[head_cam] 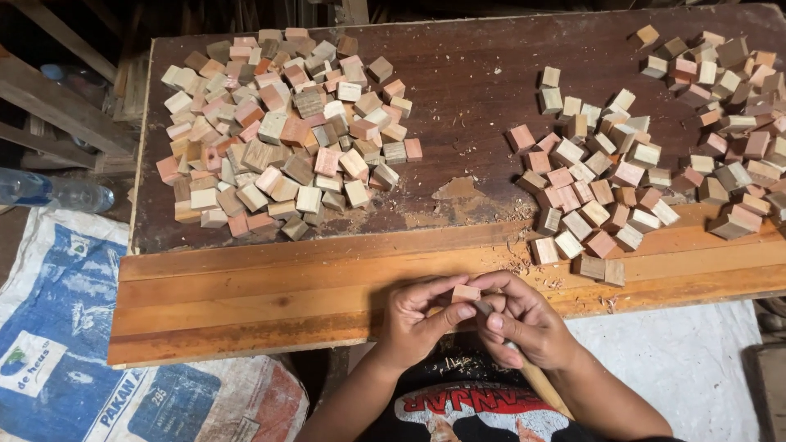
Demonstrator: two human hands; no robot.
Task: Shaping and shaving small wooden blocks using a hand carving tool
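Both hands are together at the near edge of the worktop (pixel 491 49), just off the lighter plank (pixel 286 286) that runs along that edge. The left hand (pixel 413 321) has its fingers pinched narrow around a small pinkish wooden block (pixel 466 292), held up over the lap. The right hand (pixel 524 323) is closed around a slim tool (pixel 501 334) — its pale wooden handle (pixel 544 386) trails down toward the body, and the working tip sits right against the block.

How far along? Judging by the lay of things, the big heap of blocks (pixel 278 131) toward the far left corner reads as one batch, and the looser spread of blocks (pixel 606 180) along the right side as the other. Which is finished and which is waiting I can't tell from here. Shavings and dust (pixel 516 263) litter the plank near the right pile, so a fair amount of trimming looks done, with plenty of blocks on both sides.

Hard to see: the tool's tip is buried between the fingers, so whether it is blade or file is unclear. The right-hand pile runs off the worktop's right edge. A plastic bottle (pixel 57 192) and a printed sack (pixel 74 344) lie off the left edge, partly cut off.
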